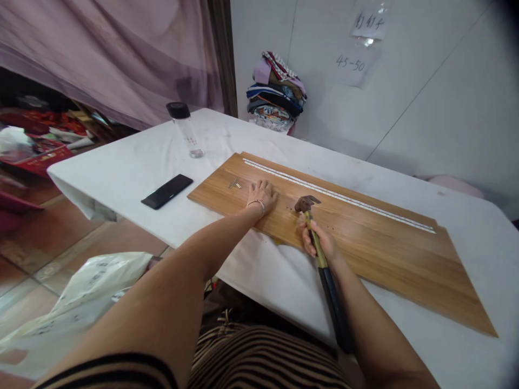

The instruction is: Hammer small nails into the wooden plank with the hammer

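My left hand (262,195) lies flat on the wooden board (385,243), fingers stretched toward its far edge. In my right hand (320,240) is a claw hammer (320,249), gripped high on the handle close to its rusty head. The hammer's head rests at or just above the board, right of my left hand; I cannot tell whether it touches. Its dark lower handle points back toward my body. Small dark marks or holes (289,208) show in the wood between the hands. A little pile of nails (235,185) lies left of my left hand.
Along the board's far side runs a white measuring strip (336,193). A black phone (167,191) and a clear bottle with black lid (188,132) stand left on the white-covered table (109,162). Folded clothes (276,94) are stacked by the wall. A plastic bag (93,286) lies lower left.
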A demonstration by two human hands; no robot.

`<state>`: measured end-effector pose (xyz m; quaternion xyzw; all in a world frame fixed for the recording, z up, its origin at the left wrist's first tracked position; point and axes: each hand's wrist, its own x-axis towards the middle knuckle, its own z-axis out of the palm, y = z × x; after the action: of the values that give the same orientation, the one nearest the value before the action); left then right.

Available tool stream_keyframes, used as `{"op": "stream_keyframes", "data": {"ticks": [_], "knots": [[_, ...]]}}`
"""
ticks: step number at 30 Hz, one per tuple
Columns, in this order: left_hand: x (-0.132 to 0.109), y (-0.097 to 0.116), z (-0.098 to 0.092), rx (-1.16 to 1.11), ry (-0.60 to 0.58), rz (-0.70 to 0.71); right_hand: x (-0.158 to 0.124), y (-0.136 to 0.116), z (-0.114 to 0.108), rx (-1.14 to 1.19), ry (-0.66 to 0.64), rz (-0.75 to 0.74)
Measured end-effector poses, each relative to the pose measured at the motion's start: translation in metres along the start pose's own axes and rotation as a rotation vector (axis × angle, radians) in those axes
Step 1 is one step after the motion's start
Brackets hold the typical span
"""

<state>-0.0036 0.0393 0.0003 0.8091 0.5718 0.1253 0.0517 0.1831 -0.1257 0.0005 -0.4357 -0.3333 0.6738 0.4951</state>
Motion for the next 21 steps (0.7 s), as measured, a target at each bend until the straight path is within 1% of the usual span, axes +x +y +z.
{"op": "stream_keyframes", "data": {"ticks": [3, 8, 13, 21], "knots": [[-0.0001, 0.0001, -0.0001, 0.000, -0.003, 0.002, -0.0004, -0.0005, -0.0002, -0.006, -0.005, 0.016], [0.0004, -0.0002, 0.0001, -0.011, -0.007, 0.003, 0.0000, 0.0004, -0.0014, -0.011, -0.002, -0.001], [0.0004, -0.0006, 0.0004, -0.012, -0.015, 0.000, 0.0009, 0.0014, -0.0025, -0.011, -0.015, 0.029], [0.0004, -0.0012, 0.0013, -0.012, -0.007, 0.001, -0.0005, 0.0006, -0.0006, -0.006, 0.005, 0.011]]}}
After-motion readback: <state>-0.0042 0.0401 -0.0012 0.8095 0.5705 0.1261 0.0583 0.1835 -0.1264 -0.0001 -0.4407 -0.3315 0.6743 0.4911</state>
